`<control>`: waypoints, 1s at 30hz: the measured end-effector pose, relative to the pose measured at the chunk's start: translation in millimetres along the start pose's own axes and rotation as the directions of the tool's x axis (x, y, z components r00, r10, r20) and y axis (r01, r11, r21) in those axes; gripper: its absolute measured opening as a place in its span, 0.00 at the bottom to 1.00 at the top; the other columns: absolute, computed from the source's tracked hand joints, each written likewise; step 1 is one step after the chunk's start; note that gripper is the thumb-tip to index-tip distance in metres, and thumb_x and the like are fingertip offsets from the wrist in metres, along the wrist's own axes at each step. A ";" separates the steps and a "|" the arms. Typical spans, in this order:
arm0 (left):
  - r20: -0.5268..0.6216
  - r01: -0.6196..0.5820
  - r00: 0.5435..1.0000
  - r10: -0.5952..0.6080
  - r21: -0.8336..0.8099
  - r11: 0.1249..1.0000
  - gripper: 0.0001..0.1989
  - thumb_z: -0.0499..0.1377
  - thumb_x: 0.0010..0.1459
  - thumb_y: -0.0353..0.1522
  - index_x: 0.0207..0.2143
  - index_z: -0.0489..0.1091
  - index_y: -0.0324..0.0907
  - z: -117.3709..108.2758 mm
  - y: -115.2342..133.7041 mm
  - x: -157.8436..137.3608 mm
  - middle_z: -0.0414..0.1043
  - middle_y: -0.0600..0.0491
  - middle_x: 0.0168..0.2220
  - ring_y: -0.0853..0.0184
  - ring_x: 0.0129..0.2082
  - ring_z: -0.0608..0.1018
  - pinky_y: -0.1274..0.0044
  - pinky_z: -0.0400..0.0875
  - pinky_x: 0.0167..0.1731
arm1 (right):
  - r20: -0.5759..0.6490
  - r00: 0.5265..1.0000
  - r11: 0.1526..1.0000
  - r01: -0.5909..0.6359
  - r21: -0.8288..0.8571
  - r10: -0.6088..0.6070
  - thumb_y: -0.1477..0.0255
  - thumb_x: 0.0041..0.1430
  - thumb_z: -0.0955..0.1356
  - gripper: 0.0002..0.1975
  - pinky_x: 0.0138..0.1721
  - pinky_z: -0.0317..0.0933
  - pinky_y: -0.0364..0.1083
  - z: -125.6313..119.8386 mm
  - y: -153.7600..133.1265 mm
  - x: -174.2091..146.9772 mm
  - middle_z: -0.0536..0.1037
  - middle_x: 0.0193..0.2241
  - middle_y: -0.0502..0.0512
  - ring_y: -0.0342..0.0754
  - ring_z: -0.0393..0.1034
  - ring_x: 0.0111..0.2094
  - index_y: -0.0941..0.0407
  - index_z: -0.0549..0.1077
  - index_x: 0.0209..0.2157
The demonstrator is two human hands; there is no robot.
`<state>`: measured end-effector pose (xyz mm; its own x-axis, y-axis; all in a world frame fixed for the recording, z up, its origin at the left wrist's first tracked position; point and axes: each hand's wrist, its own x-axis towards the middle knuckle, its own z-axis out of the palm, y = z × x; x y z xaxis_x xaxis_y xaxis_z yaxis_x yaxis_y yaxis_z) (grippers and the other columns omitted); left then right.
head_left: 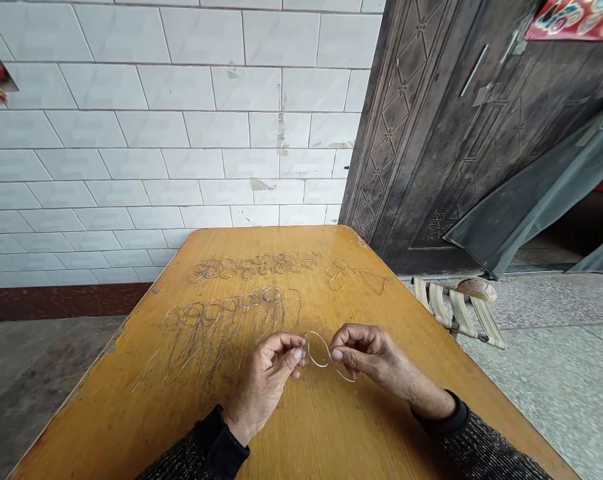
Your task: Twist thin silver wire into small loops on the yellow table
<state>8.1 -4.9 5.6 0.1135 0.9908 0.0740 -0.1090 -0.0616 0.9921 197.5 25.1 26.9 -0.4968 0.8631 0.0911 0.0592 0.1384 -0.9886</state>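
A thin silvery wire, bent into a round loop with a curved tail, is held just above the table between my two hands. My left hand pinches the loop's left side between thumb and fingers. On the other side, my right hand pinches the wire where the loop meets the tail, which curves out below the fingers. Beyond my left hand lies a row of looped wires with long straight ends. Farther back is a row of wire rings joined in clusters.
The wooden table has rounded far corners and meets a white tiled wall. A three-ringed wire shape and a wire triangle lie at its far right. A strapped folding stool stands on the floor by the dark door.
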 end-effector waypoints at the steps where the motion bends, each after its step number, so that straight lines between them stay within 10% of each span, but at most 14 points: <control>1: -0.019 -0.017 1.000 0.017 0.025 1.000 0.11 0.58 0.52 0.37 0.33 0.69 0.38 -0.5 0.5 -0.1 0.68 0.52 0.29 0.70 0.28 0.70 0.78 0.65 0.27 | -0.001 1.000 1.000 -0.009 0.004 0.009 0.60 0.48 0.70 0.16 0.19 0.54 0.39 0.0 0.1 0.4 0.66 0.17 0.46 0.36 0.57 0.16 0.59 0.67 0.22; 30: -0.020 -0.242 0.965 0.261 0.315 0.918 0.08 0.55 0.54 0.32 0.37 0.70 0.41 -4.4 -1.9 -1.0 0.70 0.51 0.33 0.68 0.33 0.73 0.76 0.69 0.36 | -0.087 0.985 0.987 -0.151 -0.054 0.146 0.60 0.42 0.71 0.16 0.13 0.48 0.37 1.7 6.5 3.8 0.63 0.15 0.44 0.34 0.53 0.13 0.58 0.66 0.20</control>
<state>3.9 -5.2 3.2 0.0610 0.9426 0.3283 0.1836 -0.3339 0.9246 194.5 28.4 20.6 -0.4055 0.9130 -0.0443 0.1803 0.0324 -0.9831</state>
